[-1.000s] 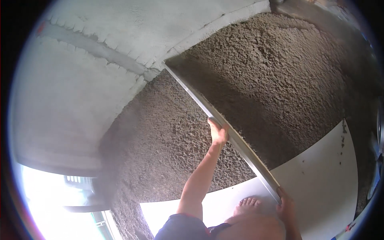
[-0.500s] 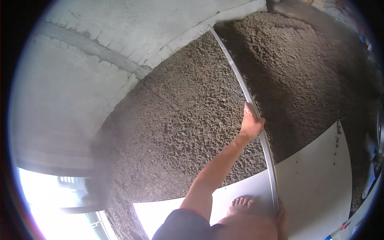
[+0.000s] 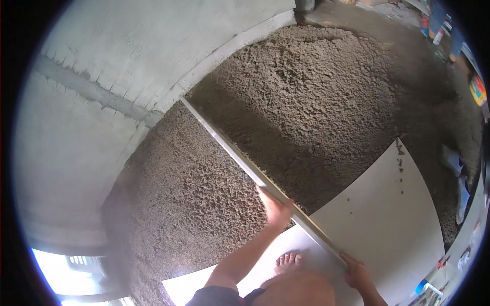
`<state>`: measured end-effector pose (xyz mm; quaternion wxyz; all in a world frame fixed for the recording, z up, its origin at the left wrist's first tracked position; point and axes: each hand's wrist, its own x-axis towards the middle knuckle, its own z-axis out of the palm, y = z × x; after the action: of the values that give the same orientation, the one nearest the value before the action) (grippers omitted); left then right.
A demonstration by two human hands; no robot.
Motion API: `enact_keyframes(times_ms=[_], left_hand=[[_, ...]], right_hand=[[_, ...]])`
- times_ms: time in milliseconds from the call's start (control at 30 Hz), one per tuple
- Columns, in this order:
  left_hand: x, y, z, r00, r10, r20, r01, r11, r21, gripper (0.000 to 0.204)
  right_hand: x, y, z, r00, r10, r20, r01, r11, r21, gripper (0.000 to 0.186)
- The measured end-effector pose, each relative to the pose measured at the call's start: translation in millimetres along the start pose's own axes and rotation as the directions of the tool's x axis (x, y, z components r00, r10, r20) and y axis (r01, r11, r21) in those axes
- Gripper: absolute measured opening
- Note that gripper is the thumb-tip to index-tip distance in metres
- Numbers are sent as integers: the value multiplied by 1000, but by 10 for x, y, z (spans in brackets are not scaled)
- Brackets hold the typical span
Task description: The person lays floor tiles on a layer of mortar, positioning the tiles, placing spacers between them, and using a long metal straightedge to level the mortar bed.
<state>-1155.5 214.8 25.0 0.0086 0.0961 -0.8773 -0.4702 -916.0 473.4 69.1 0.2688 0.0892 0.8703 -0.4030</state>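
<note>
A long, pale straightedge (image 3: 238, 155) runs diagonally from near the wall at the far left to my right side. My left hand (image 3: 277, 209) is wrapped round it near its middle. At its near end my right hand (image 3: 357, 274) grips it, with the fingers over the edge. Beneath the straightedge lies rough, crumbly grey-brown mortar (image 3: 204, 176). Along its far side a darker, smoother strip of mortar (image 3: 250, 122) shows. The near end passes over a white sheet (image 3: 388, 219), on which my bare foot rests.
A grey plastered wall (image 3: 127, 46) rises at the left. Lumpy mortar (image 3: 326, 76) extends beyond the darker strip. At the far right are another person's legs (image 3: 438, 20), a yellow-and-red package (image 3: 478, 91) and crumpled pale pieces (image 3: 462, 191). Bright light enters at the lower left.
The straightedge's far end has swung left and nearer, so it lies more diagonally. My left hand has come nearer and left with it. My right hand now shows more fully.
</note>
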Motion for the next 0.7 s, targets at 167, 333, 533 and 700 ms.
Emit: enact_keyframes(times_ms=[167,333,533,700], left_hand=[[-185,385,846,993,48,111,-13,955,-295,110],[215,899,1670,968,208,142,-175,961,-212,104],[666,1308,2140,921,251,298,-182,954,-239,104],[770,1646,2303,839,231,492,-106,957,-270,101]], right_hand=[[82,223,-123,983,17,-180,-13,1000,27,60],[202,225,-398,940,132,-314,-105,989,100,59],[453,80,-637,884,179,-433,-101,975,197,55],[616,179,-423,815,337,-471,-237,936,260,54]])
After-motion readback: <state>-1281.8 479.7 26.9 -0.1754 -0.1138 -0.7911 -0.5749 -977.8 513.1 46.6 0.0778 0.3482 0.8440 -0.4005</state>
